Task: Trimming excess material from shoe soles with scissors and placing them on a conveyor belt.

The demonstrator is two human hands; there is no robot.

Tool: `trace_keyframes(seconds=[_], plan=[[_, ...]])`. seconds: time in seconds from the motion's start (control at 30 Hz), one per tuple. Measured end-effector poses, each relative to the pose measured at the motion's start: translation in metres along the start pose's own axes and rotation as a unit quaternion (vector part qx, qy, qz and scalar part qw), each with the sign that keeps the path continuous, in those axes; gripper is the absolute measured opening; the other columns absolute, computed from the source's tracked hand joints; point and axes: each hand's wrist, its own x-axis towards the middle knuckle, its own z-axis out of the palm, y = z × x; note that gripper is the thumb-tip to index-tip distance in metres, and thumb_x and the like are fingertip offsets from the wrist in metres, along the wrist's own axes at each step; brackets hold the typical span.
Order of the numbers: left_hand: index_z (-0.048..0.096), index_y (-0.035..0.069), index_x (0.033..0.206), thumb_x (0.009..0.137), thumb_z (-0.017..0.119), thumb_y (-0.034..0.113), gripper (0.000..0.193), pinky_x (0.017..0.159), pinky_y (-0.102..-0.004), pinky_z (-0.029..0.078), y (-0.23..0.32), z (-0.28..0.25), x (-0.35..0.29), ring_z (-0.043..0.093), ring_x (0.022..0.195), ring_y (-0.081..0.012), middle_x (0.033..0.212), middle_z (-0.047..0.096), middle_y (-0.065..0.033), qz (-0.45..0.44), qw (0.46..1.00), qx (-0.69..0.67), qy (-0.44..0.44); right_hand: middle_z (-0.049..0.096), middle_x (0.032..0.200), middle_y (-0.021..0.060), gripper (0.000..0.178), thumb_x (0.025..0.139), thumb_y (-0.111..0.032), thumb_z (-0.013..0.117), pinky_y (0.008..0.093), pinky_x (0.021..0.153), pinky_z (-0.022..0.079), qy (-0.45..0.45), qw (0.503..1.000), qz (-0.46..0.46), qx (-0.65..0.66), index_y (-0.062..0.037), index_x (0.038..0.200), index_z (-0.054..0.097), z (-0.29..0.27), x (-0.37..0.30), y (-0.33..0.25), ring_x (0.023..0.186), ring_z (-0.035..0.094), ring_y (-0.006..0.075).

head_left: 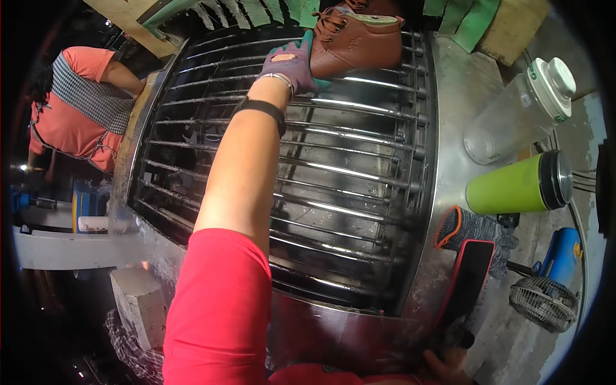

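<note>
My left hand (290,64) reaches far forward over the metal rollers, in a worn purple glove with teal fingertips. Its fingers and thumb are closed round the near left side of a brown lace-up leather shoe (359,52), which rests on the far end of the rollers. Just behind this shoe, part of another brown shoe (383,6) shows at the top edge. Low on the right, my right hand (447,367) is bare, dim and blurred; a small dark object lies close to it, and whether the fingers hold it is unclear.
A roller conveyor (340,160) runs away from me beneath torn green strips (256,11). On its right ledge are a clear jug (510,119), a green tumbler (513,185), a grey glove (471,226), a red-edged phone (467,276) and a small fan (543,301). Another person (86,106) works at left.
</note>
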Motion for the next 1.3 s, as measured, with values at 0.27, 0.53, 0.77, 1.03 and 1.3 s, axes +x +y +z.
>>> trace_keyframes(seconds=[0.27,0.53,0.77,1.03,1.3], plan=[[0.049,-0.001,0.139,0.072,0.072,0.058,0.092,0.094,-0.0394,0.053,0.043,-0.047,-0.104,0.067,0.112,-0.0292,0.118,0.069,-0.0219,-0.07,0.985,-0.116,-0.105,0.057,0.101,0.0216,0.065,0.079,-0.028,0.074,0.053,0.071,0.044,0.048,0.998,-0.018,-0.047,-0.0113,0.139,0.055,0.017,0.007,0.007,0.082,0.053,0.0404],[0.067,0.004,0.123,0.085,0.07,0.053,0.062,0.081,-0.034,0.052,0.057,-0.099,-0.395,0.067,0.091,-0.0171,0.107,0.072,-0.0108,-0.186,0.813,-0.519,-0.185,0.052,0.099,0.0194,0.066,0.072,-0.013,0.066,0.0494,0.08,0.042,0.166,0.981,-0.09,-0.041,-0.0031,0.136,0.054,0.024,0.01,0.01,0.09,0.052,0.0412],[0.057,-0.002,0.133,0.097,0.066,0.033,0.051,0.094,-0.0298,0.048,0.087,-0.123,-0.628,0.059,0.105,-0.011,0.119,0.065,-0.0034,-0.302,0.59,-0.747,-0.052,0.056,0.106,0.0195,0.061,0.077,-0.016,0.068,0.0473,0.087,0.045,0.217,0.967,-0.12,-0.065,-0.0027,0.135,0.056,0.027,0.015,0.011,0.098,0.056,0.0408],[0.053,0.001,0.138,0.09,0.071,0.011,0.052,0.095,-0.0307,0.051,0.14,-0.129,-0.759,0.061,0.108,-0.0121,0.122,0.065,-0.0051,-0.355,0.569,-0.741,0.023,0.062,0.102,0.0173,0.057,0.073,-0.004,0.067,0.0374,0.078,0.052,0.098,0.96,-0.253,0.062,-0.0048,0.129,0.063,0.024,0.006,-0.095,0.088,0.064,0.0341],[0.053,-0.001,0.135,0.098,0.064,0.021,0.044,0.093,-0.0309,0.054,0.17,-0.055,-0.834,0.066,0.107,-0.0168,0.12,0.065,-0.0103,-0.349,0.336,-0.875,-0.008,0.056,0.087,0.0096,0.058,0.072,-0.013,0.075,0.0397,0.063,0.05,-0.091,0.898,-0.428,-0.035,-0.0143,0.129,0.065,0.067,0.002,-0.182,0.075,0.06,0.0287]])
